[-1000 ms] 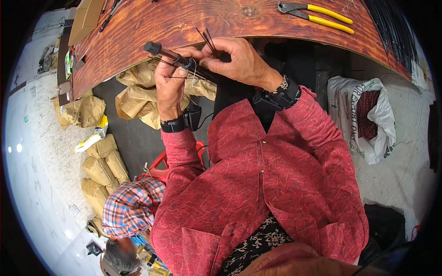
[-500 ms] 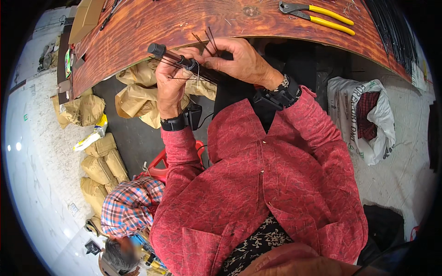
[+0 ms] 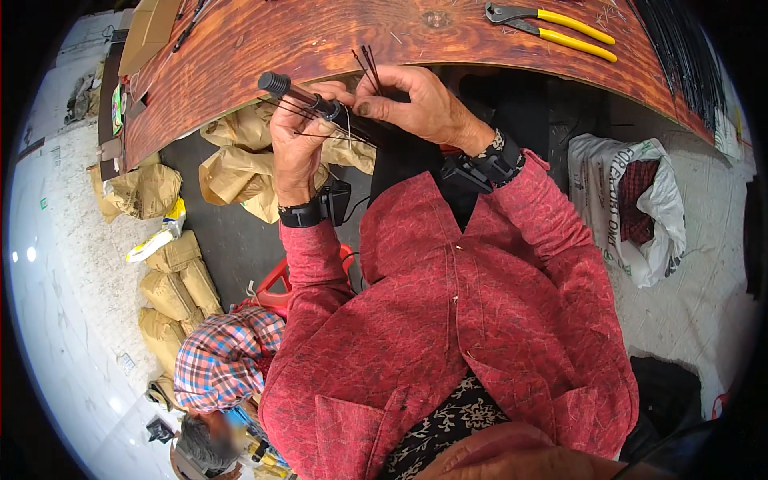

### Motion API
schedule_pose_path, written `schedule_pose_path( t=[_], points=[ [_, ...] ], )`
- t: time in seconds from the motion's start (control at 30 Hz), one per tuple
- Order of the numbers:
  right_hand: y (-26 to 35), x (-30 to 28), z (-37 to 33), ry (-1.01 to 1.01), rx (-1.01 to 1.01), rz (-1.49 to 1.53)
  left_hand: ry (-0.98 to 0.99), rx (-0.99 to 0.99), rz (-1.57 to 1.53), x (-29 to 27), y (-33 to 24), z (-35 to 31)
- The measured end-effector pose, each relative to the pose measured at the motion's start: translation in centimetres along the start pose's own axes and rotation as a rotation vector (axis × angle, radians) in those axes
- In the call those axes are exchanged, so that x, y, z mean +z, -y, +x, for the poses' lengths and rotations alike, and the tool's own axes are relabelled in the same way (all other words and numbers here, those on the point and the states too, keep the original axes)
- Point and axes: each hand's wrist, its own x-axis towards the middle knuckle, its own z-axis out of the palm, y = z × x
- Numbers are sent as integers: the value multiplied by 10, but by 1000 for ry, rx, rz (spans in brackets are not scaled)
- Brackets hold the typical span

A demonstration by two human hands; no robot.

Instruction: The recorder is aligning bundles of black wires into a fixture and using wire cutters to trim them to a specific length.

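Note:
My left hand (image 3: 293, 152) is closed round a dark shaft (image 3: 306, 98) with a ribbed black end (image 3: 274, 83). A black collar sits on the shaft by my fingers, with a pale thin wire (image 3: 347, 130) looped at it. Several thin black rods fan out from there past my left fingers. Just to the right, my right hand (image 3: 432, 108) pinches a few more thin dark rods (image 3: 369, 69), whose tips stick up above the fingers. Its thumb lies close to the collar and has a dark smudge. The shaft's lower end is lost against dark clothing.
The wooden table (image 3: 320, 40) edge lies just beyond my hands. Yellow-handled nippers (image 3: 552, 32) and a bundle of black rods (image 3: 680, 64) rest on it. Brown paper sacks (image 3: 240, 176) are below left, a white sack (image 3: 624, 208) at right. Another person in plaid (image 3: 224, 352) is at lower left.
The rods in my right hand have drawn closer together, and their tips have shifted slightly right. My right thumb has changed position a little. My left hand still holds the shaft.

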Motion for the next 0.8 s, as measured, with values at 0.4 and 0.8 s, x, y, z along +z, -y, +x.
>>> schedule_pose_path(
  t=[0.4,0.8],
  points=[
    [-5,3,-1,-29,-22,-70,-15,15,-46,-1,5,4],
    [-1,-1,0,41,50,66,-35,-11,32,1,0,3]
  ],
)
